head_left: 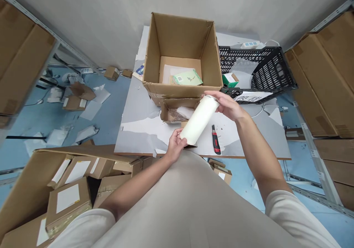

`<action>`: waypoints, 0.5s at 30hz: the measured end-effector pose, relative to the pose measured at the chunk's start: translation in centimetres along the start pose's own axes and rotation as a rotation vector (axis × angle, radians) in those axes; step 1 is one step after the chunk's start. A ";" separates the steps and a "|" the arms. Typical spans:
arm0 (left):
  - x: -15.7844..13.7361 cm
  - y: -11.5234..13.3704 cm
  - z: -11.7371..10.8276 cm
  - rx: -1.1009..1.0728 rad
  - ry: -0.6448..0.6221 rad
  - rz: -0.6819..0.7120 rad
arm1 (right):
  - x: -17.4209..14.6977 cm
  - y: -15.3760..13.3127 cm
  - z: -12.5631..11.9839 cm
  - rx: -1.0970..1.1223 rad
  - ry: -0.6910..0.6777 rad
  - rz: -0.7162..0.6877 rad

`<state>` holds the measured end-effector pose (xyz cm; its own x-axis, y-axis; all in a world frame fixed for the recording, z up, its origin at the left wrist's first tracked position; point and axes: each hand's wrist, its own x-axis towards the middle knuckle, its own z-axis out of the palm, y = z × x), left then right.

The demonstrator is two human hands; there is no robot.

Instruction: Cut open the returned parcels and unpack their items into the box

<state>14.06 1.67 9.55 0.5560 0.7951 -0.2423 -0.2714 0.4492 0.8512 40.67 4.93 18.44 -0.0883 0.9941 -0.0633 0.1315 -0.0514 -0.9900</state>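
Between my two hands a tall cream-white cylinder (199, 120), which looks like a tumbler or canister with a metallic rim at its upper end, is held tilted over the table's front part. My left hand (176, 145) grips its lower end, thumb and fingers around the base. At the rim end, my right hand (225, 104) holds the top, fingers across the metallic edge. Just behind the cylinder sits a small open carton (169, 112) with clear wrapping and something white inside. A red and black box cutter (216, 140) lies on the table to the right of the cylinder.
A large open carton (181, 89) on the table (132, 137) holds a light green box (188, 77). To its right stands a black plastic crate (272, 69) with a green-and-white box (230, 79). A big carton of packed boxes (69, 200) is at lower left. Shelves with cartons flank both sides.
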 end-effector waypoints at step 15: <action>-0.3 -0.3 0.4 -0.007 -0.093 -0.125 | 1.3 0.8 1.8 -0.049 0.307 -0.081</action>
<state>14.27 1.22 9.56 0.6563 0.6918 -0.3012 -0.2008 0.5450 0.8140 38.93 5.99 17.30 0.2008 0.9775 0.0643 0.1843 0.0268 -0.9825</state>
